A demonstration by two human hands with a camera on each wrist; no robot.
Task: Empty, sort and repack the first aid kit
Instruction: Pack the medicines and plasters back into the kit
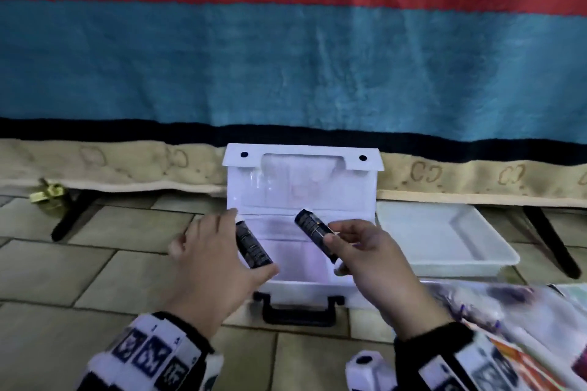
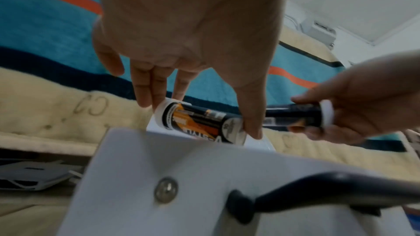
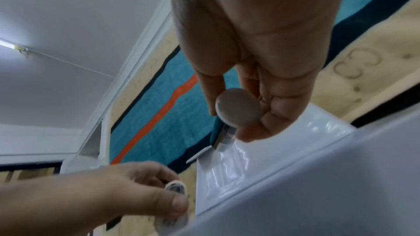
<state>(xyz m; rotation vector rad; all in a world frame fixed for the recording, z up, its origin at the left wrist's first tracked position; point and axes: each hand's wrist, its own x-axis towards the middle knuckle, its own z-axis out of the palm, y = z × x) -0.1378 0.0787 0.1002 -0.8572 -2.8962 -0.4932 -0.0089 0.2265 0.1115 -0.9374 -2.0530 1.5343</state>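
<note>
- While both tubes hang over the open first aid kit (image 1: 301,282) on the floor: left hand (image 1: 209,260) pinches left tube (image 1: 253,244) endwise; right hand (image 1: 374,257) grips right tube (image 1: 314,230)
- Risk: endwise pinch slips; tube drops, rolls off
- Tray (image 1: 444,241) beside kit; missort likely, tubes look identical

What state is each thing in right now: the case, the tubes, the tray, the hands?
First aid case: lid open, looks empty.
Left tube: held in left hand, over the case.
Right tube: held in right hand, over the case.
White tray: on floor, empty.
</note>
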